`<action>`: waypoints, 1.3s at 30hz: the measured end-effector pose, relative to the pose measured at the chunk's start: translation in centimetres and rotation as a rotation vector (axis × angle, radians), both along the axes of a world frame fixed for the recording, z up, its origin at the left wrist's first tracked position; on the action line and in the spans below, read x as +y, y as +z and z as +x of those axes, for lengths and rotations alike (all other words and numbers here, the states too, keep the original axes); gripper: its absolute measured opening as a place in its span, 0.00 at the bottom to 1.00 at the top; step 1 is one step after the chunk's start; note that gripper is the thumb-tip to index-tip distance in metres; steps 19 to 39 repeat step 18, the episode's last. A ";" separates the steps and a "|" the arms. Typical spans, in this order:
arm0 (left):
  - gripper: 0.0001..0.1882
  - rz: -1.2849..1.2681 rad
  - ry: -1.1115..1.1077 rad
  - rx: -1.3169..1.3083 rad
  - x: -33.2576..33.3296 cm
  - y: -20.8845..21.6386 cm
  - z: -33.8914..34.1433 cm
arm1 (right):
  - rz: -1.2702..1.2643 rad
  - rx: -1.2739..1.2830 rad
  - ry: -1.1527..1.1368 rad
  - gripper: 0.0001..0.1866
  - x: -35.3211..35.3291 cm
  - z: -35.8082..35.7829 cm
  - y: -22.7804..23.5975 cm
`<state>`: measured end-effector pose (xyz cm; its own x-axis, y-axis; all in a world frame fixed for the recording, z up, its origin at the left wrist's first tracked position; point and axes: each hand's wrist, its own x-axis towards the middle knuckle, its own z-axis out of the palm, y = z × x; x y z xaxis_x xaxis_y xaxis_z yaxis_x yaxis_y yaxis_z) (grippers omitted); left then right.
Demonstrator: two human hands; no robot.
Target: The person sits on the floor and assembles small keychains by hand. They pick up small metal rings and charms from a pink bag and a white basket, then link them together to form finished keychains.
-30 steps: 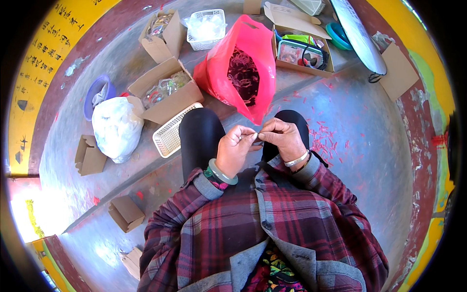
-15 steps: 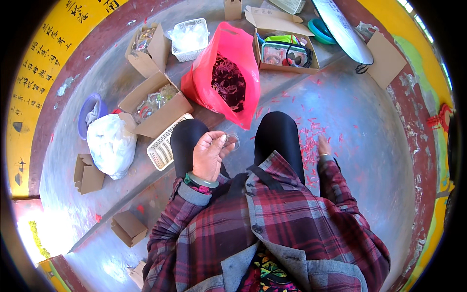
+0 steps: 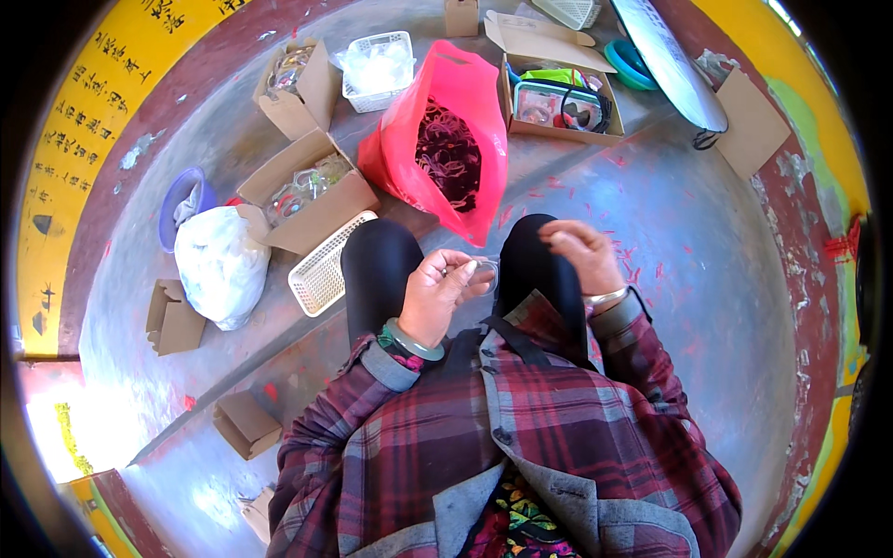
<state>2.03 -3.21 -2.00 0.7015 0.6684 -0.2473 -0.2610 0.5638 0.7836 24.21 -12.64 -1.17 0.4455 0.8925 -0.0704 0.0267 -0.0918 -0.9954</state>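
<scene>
Between the thumb and fingers of my left hand [image 3: 437, 296] is a clear round ring [image 3: 488, 277], held over the gap between my knees. A green bangle circles that wrist. My right hand [image 3: 588, 256] is raised over my right knee, its fingers bent together and turned toward the left hand. Anything in those fingers is too small or too hidden to make out. Small red strips [image 3: 631, 270] lie scattered on the floor beyond the right hand. In front of my knees stands a pink-red plastic bag [image 3: 398, 153], open at the top, with dark, stringy pieces [image 3: 446, 153] inside.
To the left are a cream plastic basket [image 3: 321, 290], a cardboard box of clear rings [image 3: 321, 219], a stuffed white bag [image 3: 221, 270] and a purple basin [image 3: 172, 219]. Farther off stand a white basket [image 3: 358, 98], a box of mixed items [image 3: 563, 135] and a teal basin [image 3: 633, 70].
My right hand has lifted off the red strips on the floor and come left over my knee. The left hand still holds the clear ring, now a little farther right in view.
</scene>
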 end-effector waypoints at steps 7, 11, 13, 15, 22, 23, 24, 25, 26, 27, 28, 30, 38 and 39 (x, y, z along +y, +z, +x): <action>0.05 0.198 0.036 0.070 -0.2 -0.4 -0.5 | 0.133 -0.183 0.234 0.05 3.3 -6.5 0.1; 0.06 0.162 0.010 0.122 -0.1 -0.4 -0.8 | 0.168 -0.225 0.192 0.03 2.9 -7.0 0.1; 0.07 0.226 -0.027 0.143 0.1 0.3 -1.1 | 0.160 -0.241 0.208 0.02 2.4 -6.9 0.8; 0.07 0.259 -0.101 0.170 0.3 1.2 -1.8 | 0.154 -0.159 0.217 0.01 2.1 -7.2 2.1; 0.05 0.344 -0.114 0.082 0.3 1.4 -2.6 | 0.240 -0.053 0.310 0.03 2.0 -7.3 1.8; 0.05 0.344 -0.114 0.082 0.3 1.4 -2.6 | 0.240 -0.053 0.310 0.03 2.0 -7.3 1.8; 0.05 0.344 -0.114 0.082 0.3 1.4 -2.6 | 0.240 -0.053 0.310 0.03 2.0 -7.3 1.8; 0.05 0.344 -0.114 0.082 0.3 1.4 -2.6 | 0.240 -0.053 0.310 0.03 2.0 -7.3 1.8; 0.05 0.344 -0.114 0.082 0.3 1.4 -2.6 | 0.240 -0.053 0.310 0.03 2.0 -7.3 1.8; 0.05 0.344 -0.114 0.082 0.3 1.4 -2.6 | 0.240 -0.053 0.310 0.03 2.0 -7.3 1.8; 0.05 0.344 -0.114 0.082 0.3 1.4 -2.6 | 0.240 -0.053 0.310 0.03 2.0 -7.3 1.8; 0.05 0.344 -0.114 0.082 0.3 1.4 -2.6 | 0.240 -0.053 0.310 0.03 2.0 -7.3 1.8; 0.05 0.344 -0.114 0.082 0.3 1.4 -2.6 | 0.240 -0.053 0.310 0.03 2.0 -7.3 1.8; 0.05 0.344 -0.114 0.082 0.3 1.4 -2.6 | 0.240 -0.053 0.310 0.03 2.0 -7.3 1.8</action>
